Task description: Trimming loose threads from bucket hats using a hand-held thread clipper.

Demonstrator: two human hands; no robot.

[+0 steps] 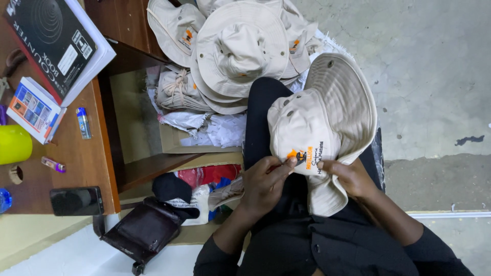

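A black phone (pixel 76 201) lies on the wooden desk (pixel 87 158). The left hand (pixel 263 184) pinches the beige hat (pixel 317 133) (on the lap) at its picture. The right hand (pixel 350 176) grips the brim.

I saw one beige bucket hat (pixel 327 128) on the person's lap, right of the scene's middle. It lay tilted, crown toward the near side, wide stitched brim flared far and right. Orange-and-black embroidered logo faced up. Metal eyelets showed on crown and brim.
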